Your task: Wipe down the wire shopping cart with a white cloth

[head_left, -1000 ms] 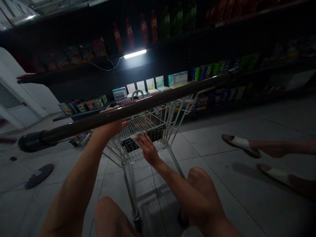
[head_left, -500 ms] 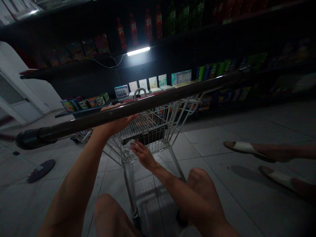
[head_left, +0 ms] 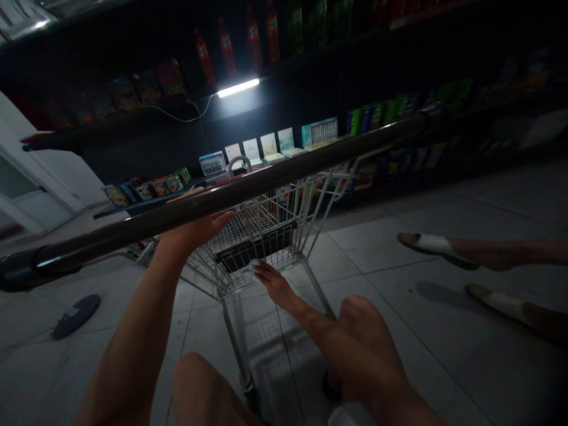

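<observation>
I look from low down at a wire shopping cart point(head_left: 284, 236) with a dark handle bar point(head_left: 231, 192) running across the view. My left hand point(head_left: 195, 228) is wrapped round that bar from behind. My right hand point(head_left: 273, 279) presses a small white cloth point(head_left: 254, 266) against the lower edge of the cart's wire basket, fingers closed on it. My bare knees show at the bottom of the view.
Dark shelves point(head_left: 275, 136) with bottles, boxes and packets stand behind the cart, lit by a tube lamp point(head_left: 238, 87). Another person's feet in white sandals point(head_left: 432, 245) rest on the tiled floor at right. A dark slipper point(head_left: 75, 315) lies at left.
My right hand with the cloth slid down the basket's back panel to its lower edge. The left hand stayed on the bar; the view shifted slightly.
</observation>
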The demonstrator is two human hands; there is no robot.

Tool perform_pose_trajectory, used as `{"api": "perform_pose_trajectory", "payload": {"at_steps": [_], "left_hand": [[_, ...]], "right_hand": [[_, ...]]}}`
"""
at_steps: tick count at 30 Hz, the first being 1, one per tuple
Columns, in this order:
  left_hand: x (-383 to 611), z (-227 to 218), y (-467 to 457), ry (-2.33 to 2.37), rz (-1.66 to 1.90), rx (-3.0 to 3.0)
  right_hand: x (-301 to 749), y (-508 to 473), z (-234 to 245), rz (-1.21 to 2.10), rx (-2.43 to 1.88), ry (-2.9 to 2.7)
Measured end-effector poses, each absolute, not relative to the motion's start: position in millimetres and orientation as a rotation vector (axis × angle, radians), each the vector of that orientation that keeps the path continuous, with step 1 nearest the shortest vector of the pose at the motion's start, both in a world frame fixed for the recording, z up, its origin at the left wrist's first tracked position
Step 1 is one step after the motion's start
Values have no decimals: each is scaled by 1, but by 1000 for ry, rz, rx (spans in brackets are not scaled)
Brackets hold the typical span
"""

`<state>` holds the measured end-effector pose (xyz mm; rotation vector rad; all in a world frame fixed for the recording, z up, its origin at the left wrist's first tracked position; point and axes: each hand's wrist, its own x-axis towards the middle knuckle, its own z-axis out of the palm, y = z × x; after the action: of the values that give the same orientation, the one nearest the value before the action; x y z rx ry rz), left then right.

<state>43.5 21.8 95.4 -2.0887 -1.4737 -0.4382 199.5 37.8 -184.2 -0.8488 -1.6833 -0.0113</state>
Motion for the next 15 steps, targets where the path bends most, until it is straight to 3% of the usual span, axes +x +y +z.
{"api": "perform_pose_trajectory", "payload": {"at_steps": [4, 7, 11, 15], "left_hand": [[57, 66, 23, -951, -797, -2144], [79, 44, 32, -656, -776, -2248], [104, 30, 49, -899, -719, -2138], [119, 29, 59, -1106, -571, -2149]], "right_hand": [[218, 42, -170, -94, -787, -1634], [235, 65, -142, -232, -732, -1530], [245, 97, -116, -361, -791, -1445], [243, 116, -141, -339, -873, -1563]]}}
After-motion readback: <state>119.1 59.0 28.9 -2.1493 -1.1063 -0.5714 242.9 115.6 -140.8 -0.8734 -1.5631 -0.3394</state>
